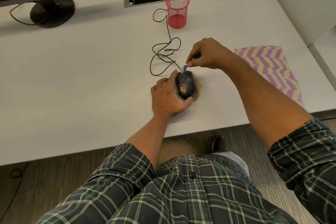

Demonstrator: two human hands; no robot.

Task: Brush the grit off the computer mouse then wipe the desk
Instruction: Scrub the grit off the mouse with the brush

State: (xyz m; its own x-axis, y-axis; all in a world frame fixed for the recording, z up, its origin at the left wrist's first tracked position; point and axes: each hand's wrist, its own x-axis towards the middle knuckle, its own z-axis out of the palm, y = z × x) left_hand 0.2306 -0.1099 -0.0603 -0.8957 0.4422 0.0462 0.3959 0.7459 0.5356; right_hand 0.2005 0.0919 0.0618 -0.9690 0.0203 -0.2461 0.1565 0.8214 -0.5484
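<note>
Right hand pinches a small blue brush; bristles touch the far end of the mouse, near the cord exit. Left hand curls round the mouse's left flank, thumb at its near end, pinning it to the surface. Mouse long axis runs away from the person. Grit remains on the mouse's near half, more ringing its right side. Judgement: strokes should run toward the near end. Striped cloth lies right of the mouse, well apart, nearer the right hand.

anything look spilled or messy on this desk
Yes. Tan grit lies in a patch on the desk around the mouse, with a clump on the mouse's top. The left hand holds the mouse while the right hand works a small brush at its front.
</note>
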